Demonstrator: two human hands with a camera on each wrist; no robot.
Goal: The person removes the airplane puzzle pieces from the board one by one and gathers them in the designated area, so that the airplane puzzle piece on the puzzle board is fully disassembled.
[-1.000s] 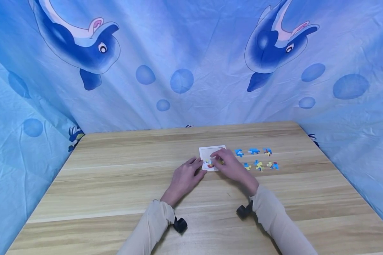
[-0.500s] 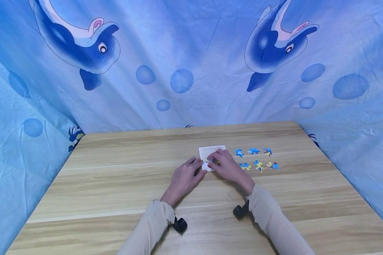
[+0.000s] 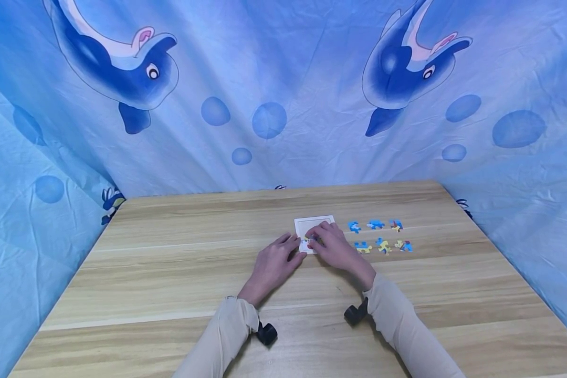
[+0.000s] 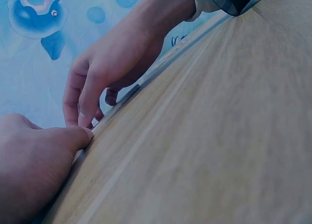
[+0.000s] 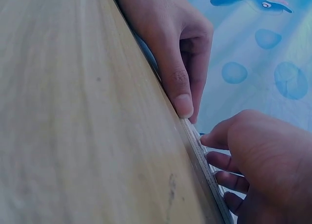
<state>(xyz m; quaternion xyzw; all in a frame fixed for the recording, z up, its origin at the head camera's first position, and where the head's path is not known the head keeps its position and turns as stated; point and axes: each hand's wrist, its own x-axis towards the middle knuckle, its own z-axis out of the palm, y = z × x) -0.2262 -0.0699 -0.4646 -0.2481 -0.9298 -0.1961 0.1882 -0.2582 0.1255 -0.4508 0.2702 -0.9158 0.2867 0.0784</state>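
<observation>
A white-rimmed puzzle tray lies flat on the table in the head view. My left hand holds its near left corner, thumb along the near edge and fingers at the left side. Over the tray's lower part, my right hand has thumb and index finger lowered on a small puzzle piece, mostly hidden beneath them. In the left wrist view, the right hand's index and thumb come down close together. The right wrist view has the left thumb pressed on the tray's edge.
Several loose blue and yellow puzzle pieces lie in two rows right of the tray, among them a blue piece and a yellow piece. They rest on a wood-grain table. A blue dolphin-print curtain hangs behind.
My right hand has moved slightly left across the tray, its fingertips now over the lower left part, uncovering more of a loose piece beside it. The left hand keeps its place.
</observation>
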